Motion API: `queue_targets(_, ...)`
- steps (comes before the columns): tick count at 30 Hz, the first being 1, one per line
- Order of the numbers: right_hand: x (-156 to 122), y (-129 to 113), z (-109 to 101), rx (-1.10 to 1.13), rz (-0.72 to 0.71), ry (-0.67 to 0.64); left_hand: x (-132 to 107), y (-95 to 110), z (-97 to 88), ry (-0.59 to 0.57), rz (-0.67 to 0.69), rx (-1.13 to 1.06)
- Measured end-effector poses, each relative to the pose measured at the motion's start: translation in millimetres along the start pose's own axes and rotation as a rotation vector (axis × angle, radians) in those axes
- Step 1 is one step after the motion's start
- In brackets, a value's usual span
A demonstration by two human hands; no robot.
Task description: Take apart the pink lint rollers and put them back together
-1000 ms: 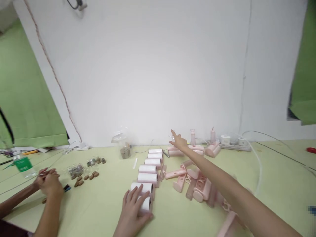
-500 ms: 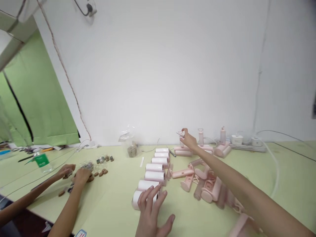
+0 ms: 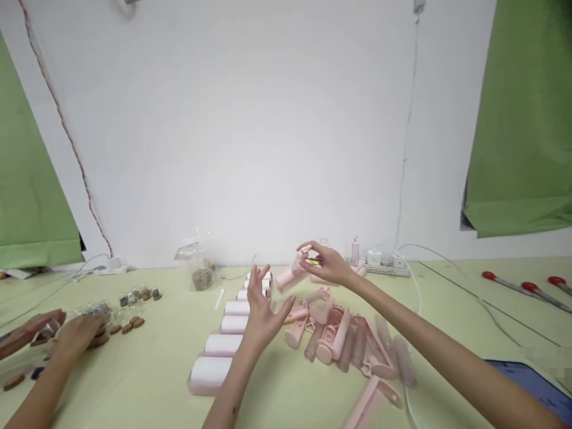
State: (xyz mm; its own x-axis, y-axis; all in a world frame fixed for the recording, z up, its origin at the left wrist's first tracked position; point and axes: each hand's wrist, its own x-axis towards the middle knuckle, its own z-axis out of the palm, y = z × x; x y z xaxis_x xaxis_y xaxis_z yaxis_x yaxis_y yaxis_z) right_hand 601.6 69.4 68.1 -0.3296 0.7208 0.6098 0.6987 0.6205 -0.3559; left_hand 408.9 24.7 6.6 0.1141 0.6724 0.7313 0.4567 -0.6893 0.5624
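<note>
My right hand (image 3: 325,263) is closed around the upper end of a pink tube with a loop top (image 3: 290,274), which tilts down to the left above the table. Something small, yellow and dark, shows between its fingers; I cannot make out what it is. To the left, my left hand (image 3: 263,307) is raised with fingers spread and nothing in it, apart from the tube. Behind and left of it runs a row of white rolls (image 3: 218,344), partly hidden by that hand and forearm. A pile of pink plastic holders (image 3: 333,342) and tubes lies below my right hand.
On the left, another person's hands (image 3: 78,333) work among brown discs (image 3: 129,325) and small wrapped pieces. A clear bag (image 3: 199,271), a power strip (image 3: 388,270), loose cables and red-handled tools (image 3: 531,287) lie around the table. A dark-blue screen (image 3: 531,387) sits at lower right.
The view has turned right, bringing the red-handled tools into sight. My right hand has lifted a pink tube from the back and tilted it. My left hand has risen from the white rolls toward it.
</note>
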Motion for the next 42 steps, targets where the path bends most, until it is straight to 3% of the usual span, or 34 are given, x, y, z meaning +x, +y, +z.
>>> queue_targets(2,-20,-16,-16,0.078,-0.095,-0.136,10,5,-2.1,-0.180,0.004,-0.086)
queue_targets(4,-42,-29,-22,0.209,-0.174,-0.275,11,8,0.1,-0.444,-0.063,-0.238)
queue_targets(6,-62,-38,-21,0.280,-0.138,-0.289,4,10,8.8,-0.603,-0.180,-0.399)
queue_targets(8,-78,-43,-15,0.249,0.027,-0.219,-8,9,20.6,-0.596,-0.301,-0.510)
queue_targets(10,-89,-43,-8,0.174,0.206,-0.177,-19,9,29.9,-0.517,-0.369,-0.524)
queue_targets(13,-96,-43,0,0.071,0.329,-0.162,-31,9,33.5,-0.493,-0.326,-0.403)
queue_targets(18,-98,-49,7,-0.040,0.220,-0.154,-40,13,30.4,-0.578,-0.143,-0.117)
queue_targets(22,-101,-51,12,-0.119,0.147,-0.225,-48,13,33.1,-0.740,-0.126,-0.041)
queue_targets(25,-105,-44,14,0.020,0.065,-0.337,-50,12,33.1,-0.817,-0.140,0.006)
queue_targets(29,-110,-34,15,0.219,0.004,-0.417,-48,13,29.6,-0.835,-0.120,-0.005)
queue_targets(31,-111,-31,15,0.331,-0.011,-0.430,-47,15,27.2,-0.869,-0.100,-0.034)
queue_targets(34,-108,-26,15,0.608,0.087,-0.363,-48,18,25.2,-0.975,-0.088,-0.141)
queue_targets(36,-101,-18,12,0.699,0.199,-0.237,-50,17,26.9,-0.925,-0.130,-0.238)
queue_targets(37,-97,-12,11,0.668,0.260,-0.156,-50,15,29.0,-0.834,-0.162,-0.283)
queue_targets(40,-87,13,6,0.322,0.397,-0.020,-50,4,37.7,-0.503,-0.205,-0.400)
queue_targets(42,-84,30,7,0.122,0.448,-0.052,-50,-3,42.4,-0.427,-0.196,-0.480)
